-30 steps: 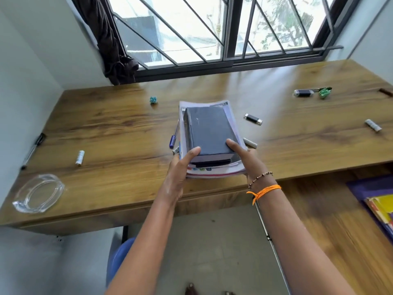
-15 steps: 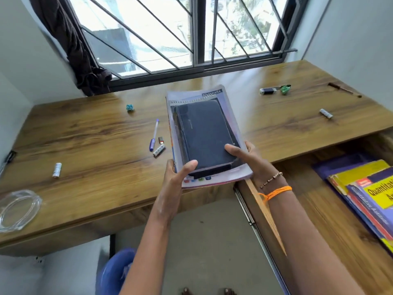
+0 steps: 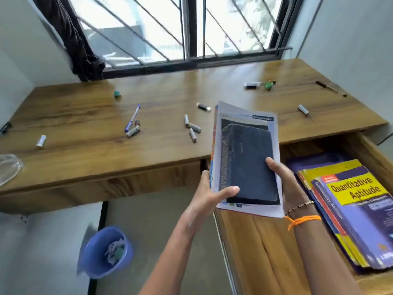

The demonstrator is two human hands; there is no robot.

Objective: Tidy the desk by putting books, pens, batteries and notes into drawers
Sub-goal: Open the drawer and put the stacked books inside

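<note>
I hold a stack of books (image 3: 248, 160) in the air past the desk's front edge, a dark blue book on top of a pale spiral notebook. My left hand (image 3: 207, 198) grips its near left corner, thumb on top. My right hand (image 3: 280, 177) grips the near right side, thumb on the dark cover. The open drawer (image 3: 261, 248) lies below on the right with several books (image 3: 357, 211) inside, a "Quantitative Aptitude" book on top. On the wooden desk (image 3: 89, 152) lie a blue pen (image 3: 132, 118) and several batteries (image 3: 192, 129).
A blue bin (image 3: 105, 252) with crumpled paper stands on the floor under the desk. A clear glass dish (image 3: 9, 169) sits at the desk's left edge. A dark pen (image 3: 330, 88), a battery (image 3: 303, 109) and small green items (image 3: 269, 84) lie at the far right.
Both hands lifted the stack off the desk and carried it right and toward me, to beside the open drawer. The batteries that lay under it now show.
</note>
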